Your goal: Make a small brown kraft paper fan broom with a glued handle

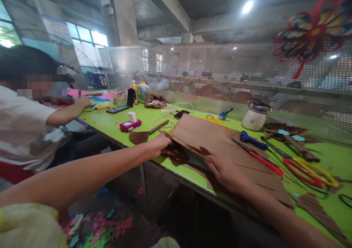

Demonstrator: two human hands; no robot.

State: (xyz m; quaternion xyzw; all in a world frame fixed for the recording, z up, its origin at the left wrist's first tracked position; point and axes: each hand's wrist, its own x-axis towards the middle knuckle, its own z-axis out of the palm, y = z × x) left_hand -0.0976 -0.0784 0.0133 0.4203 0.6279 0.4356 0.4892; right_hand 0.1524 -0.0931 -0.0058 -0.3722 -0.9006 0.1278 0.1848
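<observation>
Two hands at frame centre: left hand (161, 144) grasps the brown sheets (209, 138) at their edge; right hand (227, 171) lies flat on them, released. One brush (147, 133) left; two scissors (277, 160) right.

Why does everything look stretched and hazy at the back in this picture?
Head view: the wide lens bends the green table and stretches the left hand and right hand on the brown paper sheets; the ceiling lamp flares; beyond the mesh screen is blurred.
</observation>
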